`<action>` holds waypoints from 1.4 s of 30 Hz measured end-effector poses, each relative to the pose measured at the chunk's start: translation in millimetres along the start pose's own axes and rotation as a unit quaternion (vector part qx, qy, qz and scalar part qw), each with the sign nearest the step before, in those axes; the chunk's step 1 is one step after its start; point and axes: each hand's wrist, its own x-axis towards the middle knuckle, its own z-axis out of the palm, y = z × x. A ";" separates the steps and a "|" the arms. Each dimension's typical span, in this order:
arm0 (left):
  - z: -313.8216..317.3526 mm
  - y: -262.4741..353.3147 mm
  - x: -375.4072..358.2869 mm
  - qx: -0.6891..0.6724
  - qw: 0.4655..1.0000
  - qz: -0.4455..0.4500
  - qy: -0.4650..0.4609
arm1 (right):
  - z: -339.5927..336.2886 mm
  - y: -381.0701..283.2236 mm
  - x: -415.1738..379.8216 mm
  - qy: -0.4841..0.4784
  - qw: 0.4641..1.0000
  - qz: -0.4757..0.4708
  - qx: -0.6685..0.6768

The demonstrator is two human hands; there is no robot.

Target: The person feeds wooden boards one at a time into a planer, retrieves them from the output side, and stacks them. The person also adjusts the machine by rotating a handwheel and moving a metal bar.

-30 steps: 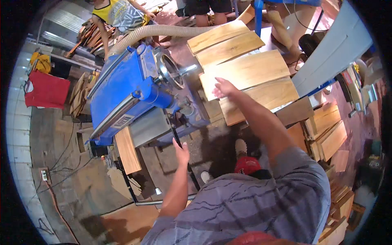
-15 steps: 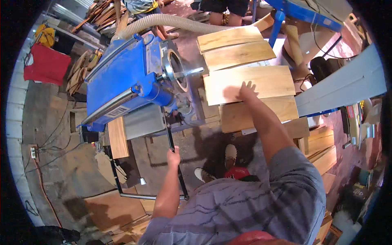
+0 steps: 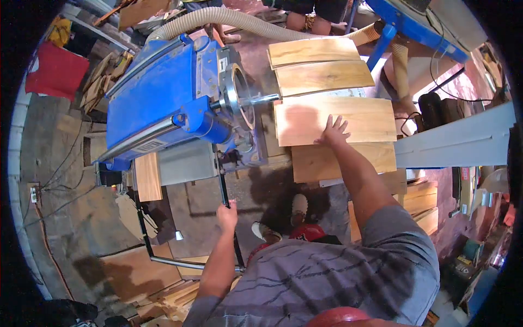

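My left hand (image 3: 227,216) is wrapped round the black bar (image 3: 238,248) of a frame below the blue machine (image 3: 158,92). With fingers spread, my right hand (image 3: 333,132) lies on the near side of a pale wooden board (image 3: 365,114). Two more boards (image 3: 321,76) lie beyond it, and a darker board (image 3: 321,163) is partly under its near edge. A handwheel (image 3: 241,95) with a metal handle is on the machine's right side. One plank (image 3: 147,177) sticks out at the machine's lower left, beside a grey metal bed (image 3: 188,163).
A ribbed hose (image 3: 234,19) runs behind the machine to the right. Blue metal legs (image 3: 384,46) and a long pale panel (image 3: 457,143) stand at right. Wood pieces (image 3: 180,297) lie on the floor. Another person's legs (image 3: 305,22) show at the top.
My right hand has shifted slightly on the board, its fingers now spread wider. My left hand stays on the bar. The whole view has shifted a little.
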 end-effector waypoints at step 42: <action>-5.6 9.3 -1.0 -0.106 0.987 -0.092 -0.079 | -26.5 -151.0 249.5 0.073 0.925 -0.366 -0.070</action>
